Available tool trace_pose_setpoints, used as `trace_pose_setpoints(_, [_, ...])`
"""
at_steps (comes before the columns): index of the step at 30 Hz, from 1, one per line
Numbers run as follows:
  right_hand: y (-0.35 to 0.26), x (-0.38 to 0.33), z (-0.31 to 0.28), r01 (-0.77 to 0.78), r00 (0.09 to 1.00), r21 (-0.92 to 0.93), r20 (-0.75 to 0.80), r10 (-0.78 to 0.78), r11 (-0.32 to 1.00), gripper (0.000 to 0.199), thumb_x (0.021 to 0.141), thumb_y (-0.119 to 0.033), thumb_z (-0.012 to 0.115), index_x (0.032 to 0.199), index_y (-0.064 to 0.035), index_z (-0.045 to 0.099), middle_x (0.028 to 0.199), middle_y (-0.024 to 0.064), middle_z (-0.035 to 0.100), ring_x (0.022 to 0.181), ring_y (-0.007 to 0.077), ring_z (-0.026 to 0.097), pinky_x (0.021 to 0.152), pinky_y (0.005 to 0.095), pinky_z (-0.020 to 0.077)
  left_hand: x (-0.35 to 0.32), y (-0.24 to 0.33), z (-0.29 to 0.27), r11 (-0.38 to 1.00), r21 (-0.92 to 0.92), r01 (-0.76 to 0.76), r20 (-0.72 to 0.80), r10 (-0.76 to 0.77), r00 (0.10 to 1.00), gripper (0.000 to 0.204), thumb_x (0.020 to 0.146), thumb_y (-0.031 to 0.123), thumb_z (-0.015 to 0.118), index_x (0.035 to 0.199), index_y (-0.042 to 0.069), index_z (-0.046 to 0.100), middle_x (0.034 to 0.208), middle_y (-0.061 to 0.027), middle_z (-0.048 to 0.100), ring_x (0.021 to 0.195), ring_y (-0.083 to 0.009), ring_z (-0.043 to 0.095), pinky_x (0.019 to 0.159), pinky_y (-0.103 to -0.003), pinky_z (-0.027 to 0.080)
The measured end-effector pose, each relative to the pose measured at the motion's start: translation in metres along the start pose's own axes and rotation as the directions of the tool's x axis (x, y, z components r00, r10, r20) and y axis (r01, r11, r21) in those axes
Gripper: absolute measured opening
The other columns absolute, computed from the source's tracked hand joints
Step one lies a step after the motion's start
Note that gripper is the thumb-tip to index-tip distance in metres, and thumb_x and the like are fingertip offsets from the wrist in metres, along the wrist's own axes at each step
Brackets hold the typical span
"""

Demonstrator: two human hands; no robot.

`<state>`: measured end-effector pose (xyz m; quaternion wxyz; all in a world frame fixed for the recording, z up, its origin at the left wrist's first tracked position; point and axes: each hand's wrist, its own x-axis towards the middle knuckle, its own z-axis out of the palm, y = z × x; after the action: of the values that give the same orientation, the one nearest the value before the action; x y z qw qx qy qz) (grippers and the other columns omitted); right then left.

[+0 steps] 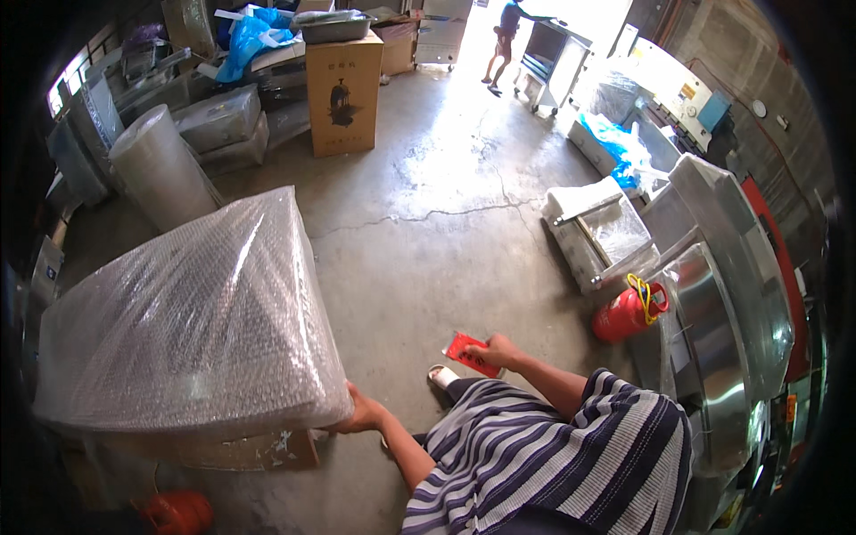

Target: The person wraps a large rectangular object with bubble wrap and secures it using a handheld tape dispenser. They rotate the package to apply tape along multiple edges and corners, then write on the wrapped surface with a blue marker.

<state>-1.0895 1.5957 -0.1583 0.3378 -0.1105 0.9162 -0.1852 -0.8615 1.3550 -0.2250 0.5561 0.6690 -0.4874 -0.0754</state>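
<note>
A large box-shaped item in clear bubble wrap (pixel 196 330) stands at my left. My left hand (pixel 358 411) grips its near right lower corner, with the fingertips partly hidden against the wrap. Under the wrapped item shows a brown cardboard base (pixel 267 450). In front of my body, my right hand (pixel 501 353) is closed on a flat red packet (pixel 465 349) with dark markings and a pale end. The packet is held over the concrete floor (pixel 410 285), apart from the wrapped item.
Red gas cylinders stand at right (pixel 620 316) and lower left (pixel 178 511). Wrapped metal equipment (pixel 722 303) lines the right. A bubble-wrap roll (pixel 160 165) and tall carton (pixel 343 98) stand at far left. A person (pixel 506 40) is beside a wheeled cabinet (pixel 548 62) at the bright doorway.
</note>
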Motion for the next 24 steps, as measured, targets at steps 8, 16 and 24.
trace_pose_setpoints(8, [-0.054,0.070,-0.032,0.224,0.947,0.191,0.189,-0.260,0.956,0.065,0.086,-0.065,0.073,0.085,0.0000,0.079,0.075,0.0125,0.074,0.067,0.0209,0.070,0.064,0.0377,0.0538,-0.023,-0.011,0.027,0.982,0.085,0.167,-0.270,-0.138,0.953,0.117,0.060,0.046,0.100,0.138,-0.012,0.034,0.130,-0.0313,0.053,0.118,-0.0478,0.057,0.101,-0.056,0.048])
trace_pose_setpoints(16, [-0.019,0.148,-0.087,0.238,0.902,0.178,0.324,-0.285,0.955,0.051,0.097,-0.048,0.068,0.090,0.0021,0.076,0.077,0.0066,0.072,0.066,0.0122,0.065,0.059,0.0302,0.0513,-0.028,0.010,0.041,0.934,0.223,0.281,-0.330,-0.198,0.923,0.129,0.064,0.046,0.097,0.151,-0.008,0.019,0.143,-0.0306,0.047,0.125,-0.0481,0.054,0.106,-0.055,0.045])
trace_pose_setpoints(24, [-0.085,0.084,-0.110,-0.487,0.557,0.618,0.764,-0.325,0.617,0.050,0.101,-0.063,0.046,0.096,-0.0176,0.065,0.051,-0.0028,0.043,0.040,0.0147,0.039,0.047,0.0329,0.0363,-0.029,0.008,-0.012,0.923,0.175,0.342,-0.018,-0.344,0.939,0.087,0.097,0.037,0.070,0.156,-0.004,0.021,0.142,-0.0345,0.050,0.132,-0.0469,0.051,0.104,-0.052,0.045])
